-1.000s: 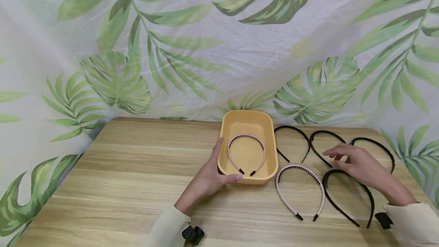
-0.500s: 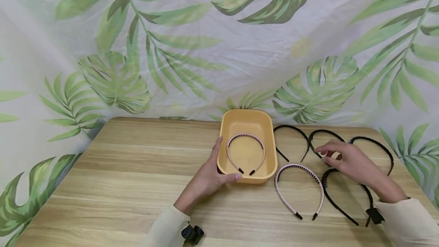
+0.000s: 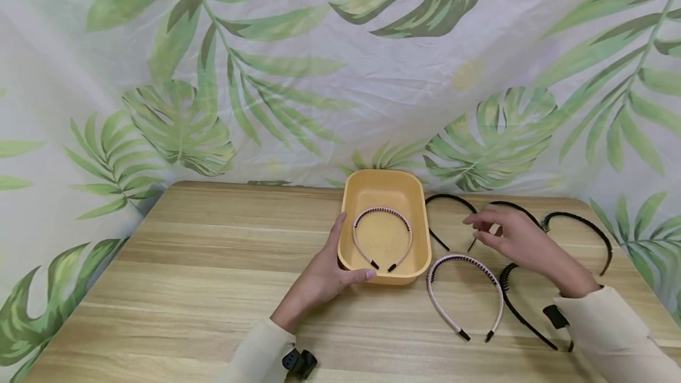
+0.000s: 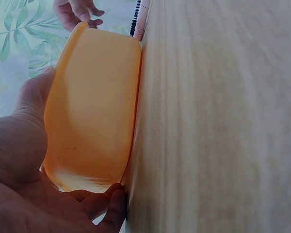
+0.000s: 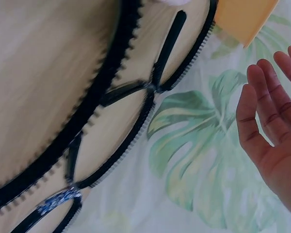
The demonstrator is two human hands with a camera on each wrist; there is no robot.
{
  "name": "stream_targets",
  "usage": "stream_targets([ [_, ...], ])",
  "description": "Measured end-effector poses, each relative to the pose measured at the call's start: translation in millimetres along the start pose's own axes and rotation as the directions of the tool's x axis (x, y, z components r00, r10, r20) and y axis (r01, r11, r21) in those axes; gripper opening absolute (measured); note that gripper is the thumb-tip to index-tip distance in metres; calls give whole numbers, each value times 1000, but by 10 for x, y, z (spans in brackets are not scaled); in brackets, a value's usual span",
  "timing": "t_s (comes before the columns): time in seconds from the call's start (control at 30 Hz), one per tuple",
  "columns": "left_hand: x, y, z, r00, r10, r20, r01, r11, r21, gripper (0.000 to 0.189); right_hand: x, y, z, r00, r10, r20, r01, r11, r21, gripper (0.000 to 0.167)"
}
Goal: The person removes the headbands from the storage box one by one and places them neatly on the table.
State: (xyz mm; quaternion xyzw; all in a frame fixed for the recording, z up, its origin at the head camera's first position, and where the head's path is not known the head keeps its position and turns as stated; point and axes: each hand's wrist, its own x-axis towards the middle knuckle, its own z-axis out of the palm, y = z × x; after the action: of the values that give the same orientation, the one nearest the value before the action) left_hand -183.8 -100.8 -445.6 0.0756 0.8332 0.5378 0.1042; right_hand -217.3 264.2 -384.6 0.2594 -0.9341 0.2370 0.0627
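Observation:
My left hand [image 3: 319, 279] grips the near left corner of a yellow plastic bin [image 3: 383, 185], thumb at the front rim and fingers along the side. In the left wrist view, fingertips tuck at the lower edge of the bin [image 4: 94, 97]. A pink headband [image 3: 382, 210] lies inside it. My right hand [image 3: 518, 241] hovers over the headbands right of the bin, fingers loosely bent and holding nothing. Beneath and around it lie a black headband [image 3: 451, 196], partly hidden black headband [image 3: 513, 204], and another black headband [image 3: 580, 216]. The right wrist view shows the same hand [image 5: 281, 136] apart from the toothed headbands.
Nearer the front lie a pink headband [image 3: 464, 258] and a black headband [image 3: 537, 333], partly covered by the right forearm. The wooden table [image 3: 213, 288] extends left of the bin. Behind it hangs a leaf-patterned cloth [image 3: 298, 87].
My right hand has moved left, from above the right-hand black headbands to near the one beside the bin. My left hand and the bin have stayed put.

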Motion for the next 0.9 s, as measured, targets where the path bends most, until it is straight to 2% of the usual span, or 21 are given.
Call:
stream_targets([
  [0.17, 4, -2, 5, 1000, 1, 2, -1, 1000, -2, 129, 115, -121, 33, 1000, 9, 22, -9, 1000, 0, 21],
  [0.33, 3, -7, 15, 1000, 11, 1, -11, 1000, -5, 127, 223, -205, 97, 999, -36, 41, 34, 999, 33, 21],
  [0.43, 4, -10, 18, 1000, 10, 1, -10, 1000, -9, 127, 273, -236, 136, 997, -62, 36, 61, 998, 29, 21],
  [0.9, 15, -18, 5, 1000, 1, -9, -1, 1000, 9, 128, 470, -418, 286, 996, -92, 0, 92, 994, 54, 19],
])
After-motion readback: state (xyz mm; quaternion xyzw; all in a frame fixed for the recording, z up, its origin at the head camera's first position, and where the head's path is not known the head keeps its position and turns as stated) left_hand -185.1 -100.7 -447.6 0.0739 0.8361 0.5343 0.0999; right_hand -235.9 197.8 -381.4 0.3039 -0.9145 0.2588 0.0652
